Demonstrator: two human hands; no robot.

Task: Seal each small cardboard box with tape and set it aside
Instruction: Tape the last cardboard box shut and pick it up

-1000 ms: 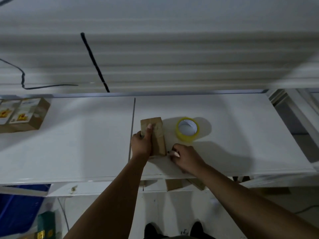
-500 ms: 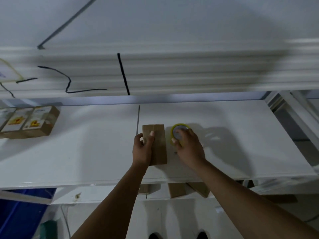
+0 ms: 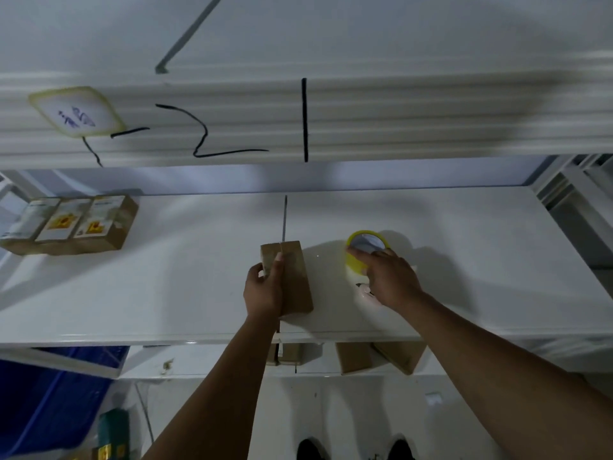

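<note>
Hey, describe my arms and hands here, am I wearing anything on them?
Both are bare: the left forearm and right forearm show no sleeves, the left hand and right hand no gloves. No watch, bracelet or ring is visible, though dim light could hide a thin one.

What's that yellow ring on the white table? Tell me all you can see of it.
It is a roll of tape, yellow, a ring with a pale open core. It lies flat on the white table, right of the cardboard box, apart from it. The right hand reaches over it, a finger touching its rim.
</note>
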